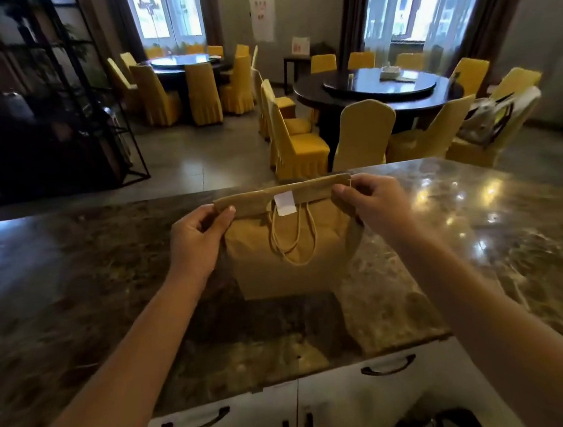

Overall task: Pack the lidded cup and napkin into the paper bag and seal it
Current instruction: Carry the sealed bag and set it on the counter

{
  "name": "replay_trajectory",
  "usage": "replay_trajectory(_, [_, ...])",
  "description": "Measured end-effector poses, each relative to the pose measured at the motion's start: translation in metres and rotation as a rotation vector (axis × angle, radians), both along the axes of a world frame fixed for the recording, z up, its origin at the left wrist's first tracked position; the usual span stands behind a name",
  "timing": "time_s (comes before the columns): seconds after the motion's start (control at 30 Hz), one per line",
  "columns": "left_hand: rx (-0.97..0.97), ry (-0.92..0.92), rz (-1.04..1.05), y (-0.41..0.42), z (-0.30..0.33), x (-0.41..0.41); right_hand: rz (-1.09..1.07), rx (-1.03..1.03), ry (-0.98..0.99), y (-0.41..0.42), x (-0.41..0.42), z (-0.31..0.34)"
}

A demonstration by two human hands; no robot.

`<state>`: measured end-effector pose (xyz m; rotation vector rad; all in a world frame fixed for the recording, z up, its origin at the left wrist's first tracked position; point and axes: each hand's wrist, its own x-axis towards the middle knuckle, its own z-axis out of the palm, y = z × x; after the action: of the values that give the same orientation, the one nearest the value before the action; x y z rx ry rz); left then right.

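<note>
A: Where does the packing stand?

B: At the sealing step, I'd judge. The brown kraft paper bag with twisted paper handles stands upright on the dark polished marble counter, between the two hands. Its top is folded over toward the person, and a small white rectangular sticker sits on the flap's lower edge, midway between the hands.

A: And the hands?

B: The left hand pinches the left end of the folded flap, thumb in front, fingers behind. The right hand pinches the right end the same way. Both are closed on the bag's top.

A: The cup and napkin?

B: Not visible; presumably inside, but the closed fold hides them.

A: What next?

B: The sticker's lower part appears to overhang the flap, just above the handle loops. One hand would need to let go and press it flat onto the bag's front, while the other holds the fold down.
</note>
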<state>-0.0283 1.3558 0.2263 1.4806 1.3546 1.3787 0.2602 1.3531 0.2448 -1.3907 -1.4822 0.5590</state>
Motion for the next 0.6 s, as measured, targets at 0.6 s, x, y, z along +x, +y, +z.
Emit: replay_trajectory(0.6, [-0.003, 0.096, 0.088, 0.148, -0.031, 0.052, 0.008, -0.081, 0.032, 0.158, 0.055, -0.045])
